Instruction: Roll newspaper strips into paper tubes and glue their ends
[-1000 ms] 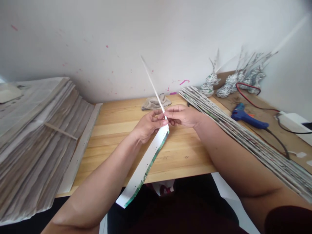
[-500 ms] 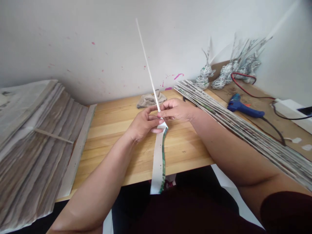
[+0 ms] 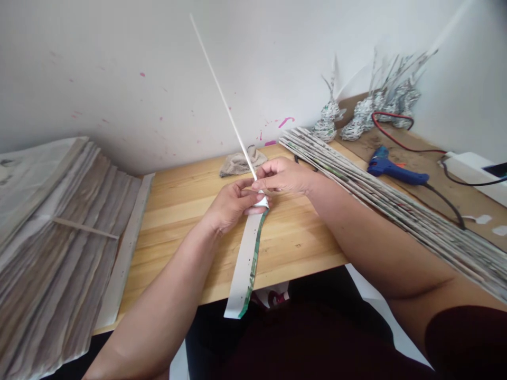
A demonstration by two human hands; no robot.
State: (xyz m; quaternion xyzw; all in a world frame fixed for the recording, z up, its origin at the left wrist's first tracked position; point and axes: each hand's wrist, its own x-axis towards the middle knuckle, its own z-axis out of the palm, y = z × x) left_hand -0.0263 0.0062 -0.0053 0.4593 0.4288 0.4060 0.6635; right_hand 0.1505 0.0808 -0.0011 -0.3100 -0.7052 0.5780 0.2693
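Observation:
Between my hands a white paper strip (image 3: 242, 264) with a green printed edge winds into a thin white paper tube (image 3: 222, 95). The tube slants up and to the left, away from me. My left hand (image 3: 236, 203) pinches the strip where it folds around the tube's lower end. Just above, my right hand (image 3: 279, 177) has thumb and fingers closed on the tube. The strip's loose end hangs over the table's front edge toward my lap. Whether a thin rod lies inside the tube is hidden.
On the left rises a tall stack of newspaper strips (image 3: 79, 248). A crumpled cloth (image 3: 233, 163) lies behind my hands. To the right are a bundle of rolled paper tubes (image 3: 356, 184), a blue glue gun (image 3: 398, 171) with its cable, a white power strip (image 3: 471, 171) and several woven paper figures (image 3: 327, 121).
The tube's upper end has swung left and tilts more. The strip's loose end has also shifted left. Both hands keep their hold in nearly the same place.

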